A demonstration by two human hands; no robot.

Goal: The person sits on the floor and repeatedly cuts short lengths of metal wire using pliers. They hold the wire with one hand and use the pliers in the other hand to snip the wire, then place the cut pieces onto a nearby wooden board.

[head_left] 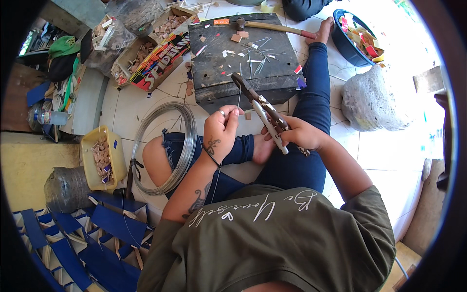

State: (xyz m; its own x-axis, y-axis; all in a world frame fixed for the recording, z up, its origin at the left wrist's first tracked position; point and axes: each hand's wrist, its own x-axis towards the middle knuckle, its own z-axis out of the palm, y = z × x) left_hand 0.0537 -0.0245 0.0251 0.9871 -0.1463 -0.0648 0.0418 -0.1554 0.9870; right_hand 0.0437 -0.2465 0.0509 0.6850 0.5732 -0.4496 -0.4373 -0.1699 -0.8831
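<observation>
**Thin wire held at the near edge of the dark block**

A thin straight length of steel wire (239, 97) stands pinched between the fingers of the left hand (220, 130), rising toward the near edge of the dark, scuffed square work block (243, 73) on the floor. The right hand (296, 134) is clenched round the pale handles of a pair of rusty metal pliers (260, 108), whose closed nose reaches up-left to the wire just above the left fingers, over the block's front edge.

The two hands sit close together above the person's crossed legs in blue jeans (311, 97), with little room between them.

On the block lie short cut wire pieces (258, 56) and small wood chips; a wooden-handled hammer (272, 27) rests along its far edge. Left of the knee a large coil of grey wire (182, 146) lies on the white tiled floor (126, 104), just beside a yellow plastic tub of wood bits (92, 146). Open tile shows between coil and block. A blue bowl of coloured scraps (343, 46) and a lumpy clear plastic sack (372, 100) stand to the right, well apart from the hands.
</observation>
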